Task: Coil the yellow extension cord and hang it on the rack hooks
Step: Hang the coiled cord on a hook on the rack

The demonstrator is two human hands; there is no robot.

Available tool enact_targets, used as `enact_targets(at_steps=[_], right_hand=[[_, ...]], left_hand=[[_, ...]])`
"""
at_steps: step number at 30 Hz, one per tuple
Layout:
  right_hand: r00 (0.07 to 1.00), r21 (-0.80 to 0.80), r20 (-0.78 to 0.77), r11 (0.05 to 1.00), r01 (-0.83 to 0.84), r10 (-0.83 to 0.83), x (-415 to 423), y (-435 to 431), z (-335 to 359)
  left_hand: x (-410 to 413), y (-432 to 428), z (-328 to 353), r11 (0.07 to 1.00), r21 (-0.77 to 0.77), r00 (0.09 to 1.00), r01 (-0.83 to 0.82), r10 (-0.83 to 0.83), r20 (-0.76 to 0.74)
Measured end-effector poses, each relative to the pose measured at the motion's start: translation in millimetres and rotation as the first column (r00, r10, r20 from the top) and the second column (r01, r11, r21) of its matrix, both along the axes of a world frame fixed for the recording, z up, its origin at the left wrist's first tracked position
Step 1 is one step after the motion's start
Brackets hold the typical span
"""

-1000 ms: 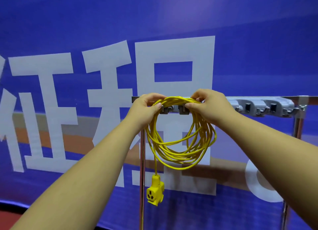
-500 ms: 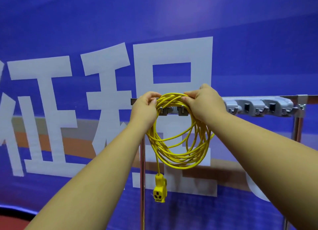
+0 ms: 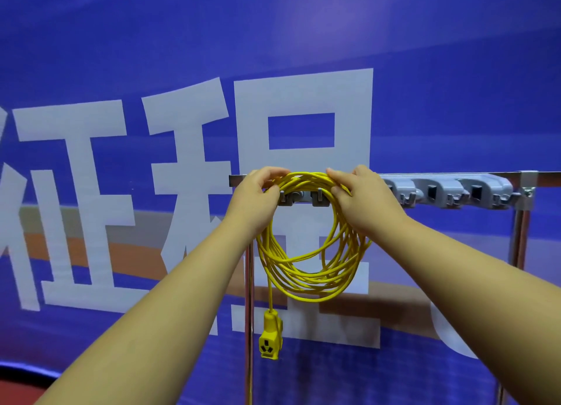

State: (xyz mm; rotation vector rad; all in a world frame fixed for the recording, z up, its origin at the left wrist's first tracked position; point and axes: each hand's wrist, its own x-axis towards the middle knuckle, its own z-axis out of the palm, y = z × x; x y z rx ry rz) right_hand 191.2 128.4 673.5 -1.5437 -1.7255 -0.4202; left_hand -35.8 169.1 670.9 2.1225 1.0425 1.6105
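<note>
The yellow extension cord (image 3: 306, 280) is wound into a round coil that hangs in front of the rack's left end. Its yellow socket end (image 3: 269, 341) dangles below on a single strand. My left hand (image 3: 258, 195) grips the top left of the coil, and my right hand (image 3: 361, 195) grips the top right. The top of the coil lies over the grey rack hooks (image 3: 303, 196) between my hands; whether it rests on them or is only held there is unclear.
The metal rack bar (image 3: 455, 175) runs right with several grey hook holders (image 3: 449, 192). Steel posts stand at the left (image 3: 249, 328) and right (image 3: 520, 237). A blue banner with large white characters (image 3: 303, 95) fills the background.
Both hands have kept their hold on the coil's top at the hooks and shifted it slightly. The dangling socket has swung and turned a little.
</note>
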Motion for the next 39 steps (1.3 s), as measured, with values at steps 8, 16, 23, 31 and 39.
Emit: enact_targets(at_steps=[8, 16, 23, 31, 39], right_hand=[[0.992, 0.027, -0.115, 0.998, -0.056, 0.059, -2.3, -6.1, 13.6], [0.983, 0.025, -0.173, 0.998, -0.064, 0.067, -3.8, -10.2, 20.8], [0.982, -0.029, -0.171, 0.996, -0.083, 0.077, -8.9, -9.4, 24.1], [0.985, -0.036, -0.108, 0.990, -0.139, 0.134, -0.6, -13.9, 19.3], [0.976, 0.033, -0.146, 0.986, -0.161, 0.165, -1.3, -11.7, 9.3]], left_hand=[[0.6, 2.8, 2.3, 0.980, 0.161, 0.973, -0.114, 0.142, -0.179], [9.3, 0.5, 25.1, 0.954, 0.256, 0.893, -0.155, 0.246, -0.377], [-0.3, 6.2, 32.7, 0.998, -0.060, 0.973, 0.008, -0.022, -0.231], [-11.0, 12.0, 25.1, 0.903, -0.314, 0.956, 0.294, -0.273, 0.110], [-8.4, 13.7, 21.2, 0.943, -0.248, 0.974, 0.220, -0.201, 0.101]])
